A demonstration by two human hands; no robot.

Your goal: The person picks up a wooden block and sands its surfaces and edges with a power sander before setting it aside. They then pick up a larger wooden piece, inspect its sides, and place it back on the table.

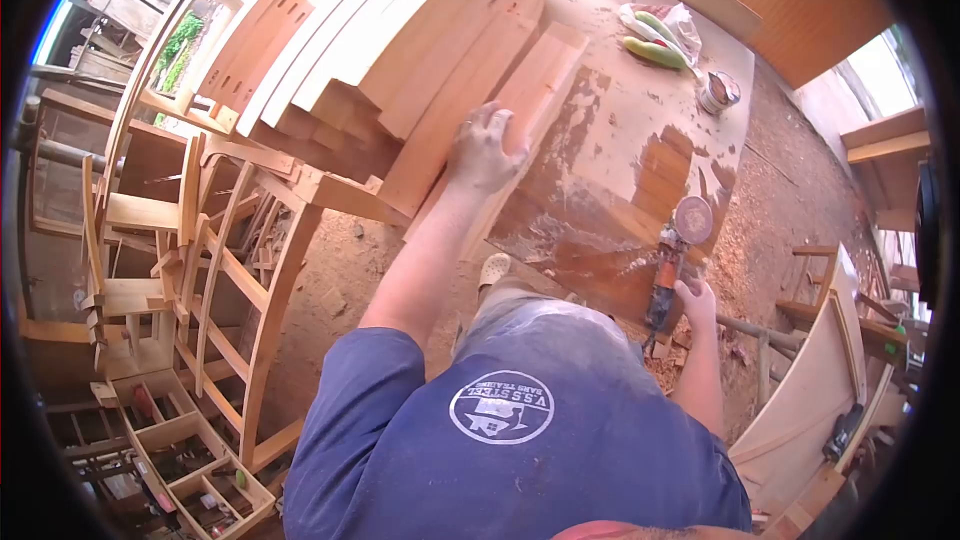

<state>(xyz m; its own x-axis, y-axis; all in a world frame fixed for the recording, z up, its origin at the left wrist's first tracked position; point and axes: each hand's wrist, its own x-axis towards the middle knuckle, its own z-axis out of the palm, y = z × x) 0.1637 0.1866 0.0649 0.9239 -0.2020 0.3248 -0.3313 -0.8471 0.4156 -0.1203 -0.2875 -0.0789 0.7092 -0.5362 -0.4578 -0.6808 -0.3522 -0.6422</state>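
Observation:
My left hand (pixel 487 150) is closed over a pale wooden board (pixel 548 75), its fingers bent near one long edge and the thumb by the other. The board lies against a stack of thick curved wooden pieces (pixel 430 30). At the near right side of the worktable, my right hand (pixel 698 300) is closed against the body of an orange and black angle grinder (pixel 664 280), partly hiding its own grip. The grinder's round disc (pixel 692 220) points away from me.
Green vegetables in a plastic bag (pixel 655 48) and an open can (pixel 718 93) sit on the dusty worktable (pixel 625 130). Chair frames (pixel 270 320) and a compartmented wooden tray (pixel 175 430) are left. Curved panels (pixel 810 400) stand right; shavings cover the floor.

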